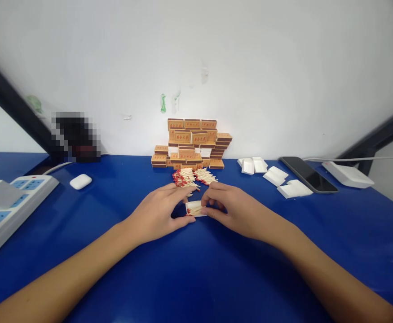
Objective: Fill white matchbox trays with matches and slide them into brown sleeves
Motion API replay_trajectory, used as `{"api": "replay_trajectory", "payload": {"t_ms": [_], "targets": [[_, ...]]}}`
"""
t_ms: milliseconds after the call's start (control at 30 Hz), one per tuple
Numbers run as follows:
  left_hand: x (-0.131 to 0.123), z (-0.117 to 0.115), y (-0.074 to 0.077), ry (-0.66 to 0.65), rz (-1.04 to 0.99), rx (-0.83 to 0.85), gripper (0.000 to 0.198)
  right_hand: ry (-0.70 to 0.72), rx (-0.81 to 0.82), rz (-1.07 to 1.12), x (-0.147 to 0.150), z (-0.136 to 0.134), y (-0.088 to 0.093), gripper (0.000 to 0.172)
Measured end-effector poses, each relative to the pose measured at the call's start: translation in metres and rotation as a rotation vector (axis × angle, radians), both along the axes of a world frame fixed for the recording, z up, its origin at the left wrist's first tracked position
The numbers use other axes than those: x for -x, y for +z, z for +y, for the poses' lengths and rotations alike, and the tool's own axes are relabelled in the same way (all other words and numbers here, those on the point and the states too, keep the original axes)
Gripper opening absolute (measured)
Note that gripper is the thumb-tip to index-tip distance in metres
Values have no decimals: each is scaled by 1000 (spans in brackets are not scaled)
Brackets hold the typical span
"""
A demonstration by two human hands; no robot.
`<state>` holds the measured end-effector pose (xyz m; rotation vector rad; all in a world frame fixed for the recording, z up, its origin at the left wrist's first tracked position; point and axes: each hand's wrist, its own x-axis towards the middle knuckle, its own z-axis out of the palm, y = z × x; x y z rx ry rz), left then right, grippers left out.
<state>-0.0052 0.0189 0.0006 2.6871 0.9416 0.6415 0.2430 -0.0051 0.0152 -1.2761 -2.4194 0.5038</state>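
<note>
A small white matchbox tray (199, 204) lies on the blue table with red-tipped matches (193, 211) in it. My left hand (159, 213) curves around the tray's left end, thumb along its near side and fingers by the far side, steadying it. At the right end, the thumb and index finger of my right hand (228, 206) pinch together over the matches inside; the fingers hide that end of the tray. Just beyond my hands lie two loose heaps of matches, a left heap (183, 176) and a right heap (207, 176).
Orange matchboxes (186, 154) are stacked against the wall behind the heaps. To the right lie several white trays (294, 189), a phone (307, 174) and a white box (347, 174). On the left are a power strip (17, 197) and a white earbud case (81, 181).
</note>
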Motion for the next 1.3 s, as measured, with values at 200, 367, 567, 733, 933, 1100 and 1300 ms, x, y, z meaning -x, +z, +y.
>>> {"api": "replay_trajectory", "payload": {"t_ms": [200,367,567,733,933,1100,1300], "targets": [[1,0,-2,-1,1,-28,65,28,69,-40,-3,0,5,8],[0,0,0,8,14,-19,65,3,75,-28,-4,2,8,15],[0,0,0,7,11,-19,66,-39,48,47,2,-2,4,13],[-1,-1,-2,-3,-12,-39,62,-25,-8,94,11,-4,-4,12],[-2,-1,-1,-83,-40,-89,59,90,18,173,17,-3,-10,11],[-3,-2,0,-100,-42,-139,58,102,6,113,15,-5,-9,12],[-2,-2,-1,-74,-25,-151,58,52,-65,-52,15,-5,-5,11]]}}
